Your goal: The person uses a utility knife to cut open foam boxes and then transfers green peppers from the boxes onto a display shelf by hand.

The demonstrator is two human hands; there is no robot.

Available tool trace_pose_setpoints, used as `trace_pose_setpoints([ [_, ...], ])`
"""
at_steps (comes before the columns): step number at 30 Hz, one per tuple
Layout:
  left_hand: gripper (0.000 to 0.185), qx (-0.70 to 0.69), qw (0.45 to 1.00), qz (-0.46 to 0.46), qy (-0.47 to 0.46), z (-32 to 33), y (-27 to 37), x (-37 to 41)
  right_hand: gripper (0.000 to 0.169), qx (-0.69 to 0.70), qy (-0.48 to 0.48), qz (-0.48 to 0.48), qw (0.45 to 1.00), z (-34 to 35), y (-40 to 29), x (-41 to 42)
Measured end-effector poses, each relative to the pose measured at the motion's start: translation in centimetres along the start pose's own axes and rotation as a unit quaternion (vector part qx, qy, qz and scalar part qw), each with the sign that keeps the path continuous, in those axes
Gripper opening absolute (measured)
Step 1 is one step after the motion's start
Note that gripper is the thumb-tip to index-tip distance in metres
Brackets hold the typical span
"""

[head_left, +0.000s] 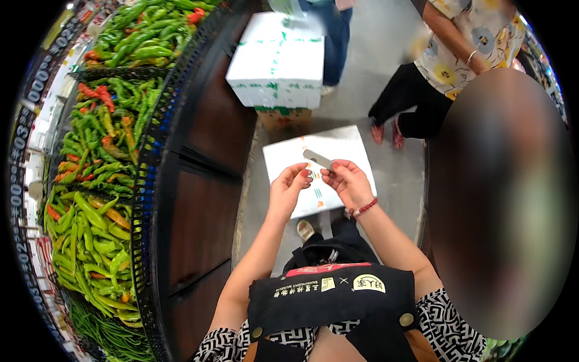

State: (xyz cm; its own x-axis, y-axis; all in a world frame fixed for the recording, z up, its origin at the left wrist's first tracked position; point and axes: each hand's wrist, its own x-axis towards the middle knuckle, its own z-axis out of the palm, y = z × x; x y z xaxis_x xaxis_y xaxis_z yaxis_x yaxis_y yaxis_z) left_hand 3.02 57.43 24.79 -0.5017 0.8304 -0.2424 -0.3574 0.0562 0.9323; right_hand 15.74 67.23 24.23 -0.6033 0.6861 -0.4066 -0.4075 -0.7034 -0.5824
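Between thumb and fingers of my right hand (pixel 347 178) is a small flat grey blade-like piece (pixel 317 159) with a notch or hole in it; its far end points up and left. My left hand (pixel 291 181) is just left of it, thumb and fingertips close together; whether anything thin lies between them is not plain. Below both hands lies a white box (pixel 289 154) with printed marks on its top. A red bead bracelet (pixel 365 208) circles my right wrist. A black apron (pixel 330 298) bearing writing covers my front.
Black crates (pixel 147 149) of green and red peppers (pixel 104 135) line the left side above dark wooden panels (pixel 199 217). Ahead, a white carton (pixel 278 59) rests on a brown one (pixel 285 120). One person stands behind it; another in a floral shirt (pixel 479 38) is at the upper right.
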Motion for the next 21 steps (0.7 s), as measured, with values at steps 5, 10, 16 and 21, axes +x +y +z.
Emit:
trace_pose_setpoints([
  [5,0.013,0.049,0.993,-0.111,0.0,0.1,-7.1,0.8,0.016,-0.167,0.002,0.065,0.984,-6.5,5.0,-1.8],
  [10,0.013,0.197,0.949,-0.21,-0.132,-0.1,-13.0,-0.3,0.019,-0.294,-0.052,0.16,0.941,-14.1,7.8,-2.0],
  [16,0.007,-0.051,0.972,-0.197,0.122,1.4,-16.9,2.0,0.018,0.012,0.087,0.134,0.987,-18.7,5.4,0.8],
  [21,0.008,0.026,0.98,-0.194,0.041,1.4,-17.7,7.6,0.03,-0.506,-0.058,-0.068,0.858,-20.1,0.9,7.0],
])
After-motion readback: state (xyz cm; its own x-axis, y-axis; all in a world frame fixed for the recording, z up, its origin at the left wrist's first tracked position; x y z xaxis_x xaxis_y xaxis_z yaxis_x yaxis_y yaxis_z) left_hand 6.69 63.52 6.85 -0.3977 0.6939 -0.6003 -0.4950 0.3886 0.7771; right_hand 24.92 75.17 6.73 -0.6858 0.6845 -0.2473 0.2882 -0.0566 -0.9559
